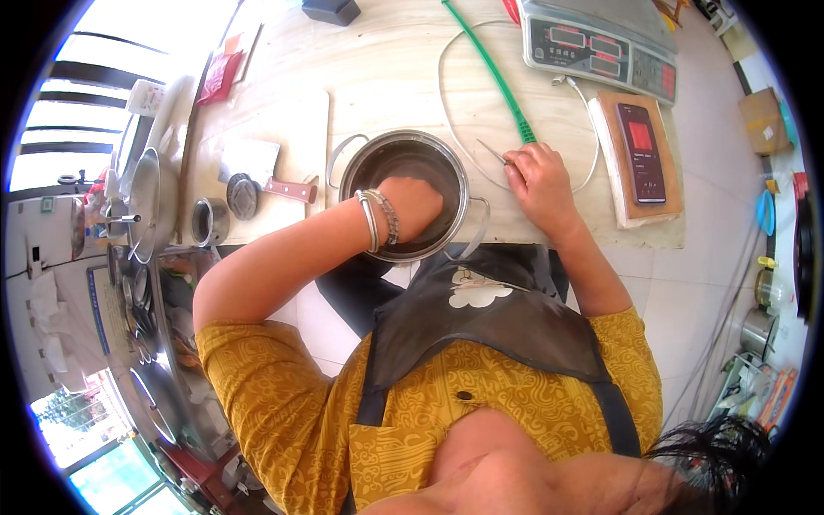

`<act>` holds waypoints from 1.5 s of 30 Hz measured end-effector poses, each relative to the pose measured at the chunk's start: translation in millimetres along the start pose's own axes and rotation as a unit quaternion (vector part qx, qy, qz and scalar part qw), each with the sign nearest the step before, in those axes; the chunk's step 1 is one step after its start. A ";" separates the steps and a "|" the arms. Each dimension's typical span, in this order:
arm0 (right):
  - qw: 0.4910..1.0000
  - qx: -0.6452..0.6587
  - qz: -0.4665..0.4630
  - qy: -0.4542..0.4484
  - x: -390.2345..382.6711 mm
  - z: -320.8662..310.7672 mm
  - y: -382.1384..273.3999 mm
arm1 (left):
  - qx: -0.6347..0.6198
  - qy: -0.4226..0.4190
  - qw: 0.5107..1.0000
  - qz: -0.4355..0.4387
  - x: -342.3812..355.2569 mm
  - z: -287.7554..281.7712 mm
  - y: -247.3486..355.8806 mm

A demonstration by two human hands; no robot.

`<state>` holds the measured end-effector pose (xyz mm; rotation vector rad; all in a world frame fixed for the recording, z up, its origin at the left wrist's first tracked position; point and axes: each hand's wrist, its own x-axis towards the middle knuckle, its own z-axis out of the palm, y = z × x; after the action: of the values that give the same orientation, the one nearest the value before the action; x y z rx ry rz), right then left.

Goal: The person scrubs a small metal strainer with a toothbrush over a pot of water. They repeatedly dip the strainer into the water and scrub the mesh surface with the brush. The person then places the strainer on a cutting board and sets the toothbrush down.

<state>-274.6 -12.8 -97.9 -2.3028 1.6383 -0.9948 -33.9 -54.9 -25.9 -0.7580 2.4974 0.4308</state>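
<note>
My left hand (414,209) is down inside a round steel pot (464,184) with two loop handles, at the front edge of the wooden table. Its fingers curl under, and whatever they grip is hidden beneath the hand. On the tabletop right of the pot, my right hand (541,184) has its fingers closed, thumb against index finger. A thin pointed metal piece (491,151) sticks out from between these fingertips. The patterned end of a long green plastic strip (498,81) meets the fingers of this hand; I cannot tell if they grip it too.
A cleaver (290,189), a dark round scrubber (244,196) and a small metal cup (209,221) lie left of the pot. To the right, a phone (642,154) rests on a wooden block (605,129). A scale (601,47) stands behind; a white cable (441,77) loops nearby.
</note>
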 end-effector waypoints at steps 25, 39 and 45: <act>1.000 0.006 0.002 0.008 -1.7 -2.4 -1.1 | -0.667 0.171 0.712 -0.135 -77.3 -20.7 -26.7; 1.000 -0.028 0.010 0.005 -3.1 5.9 3.0 | -0.379 0.307 0.873 0.028 -82.2 -16.0 3.8; 1.000 -0.028 -0.007 -0.012 0.3 5.9 2.4 | -0.306 0.346 0.886 0.029 -82.1 -1.3 10.4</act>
<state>-273.0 -15.5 -103.5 -2.3566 1.6634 -0.9322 19.1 -11.8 20.8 -1.2550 3.0687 1.1878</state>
